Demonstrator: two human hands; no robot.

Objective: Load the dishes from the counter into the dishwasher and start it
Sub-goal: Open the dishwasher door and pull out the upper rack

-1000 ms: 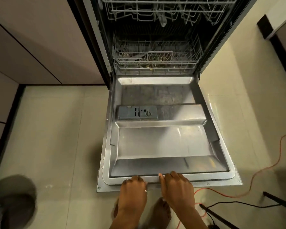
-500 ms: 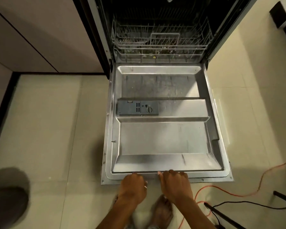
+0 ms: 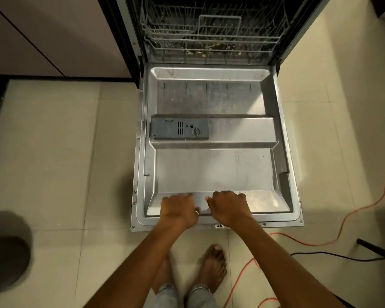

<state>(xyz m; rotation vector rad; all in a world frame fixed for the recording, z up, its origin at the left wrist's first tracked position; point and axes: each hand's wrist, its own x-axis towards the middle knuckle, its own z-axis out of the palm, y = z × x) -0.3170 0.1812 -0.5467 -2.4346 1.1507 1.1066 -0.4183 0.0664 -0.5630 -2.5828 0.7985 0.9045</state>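
Observation:
The dishwasher door (image 3: 209, 172) lies open and flat over the floor, its steel inner panel facing up. My left hand (image 3: 179, 210) and my right hand (image 3: 229, 207) sit side by side on the door's near edge, fingers curled over the inner lip. A grey detergent dispenser (image 3: 179, 130) is set in the left half of the door. Inside the tub, the white wire lower rack (image 3: 209, 38) holds no dishes, only bits of debris. No dishes or counter are in view.
Beige cabinet fronts (image 3: 42, 36) stand left of the dishwasher. An orange cable (image 3: 342, 218) and a black cable (image 3: 331, 255) cross the tiled floor at the right. A dark blurred object (image 3: 5, 252) sits at the lower left. My bare feet (image 3: 213, 267) stand just before the door.
The door has come down a little further and now fills more of the view. Both hands have shifted from its outer edge onto the inner lip. The upper rack has left the view.

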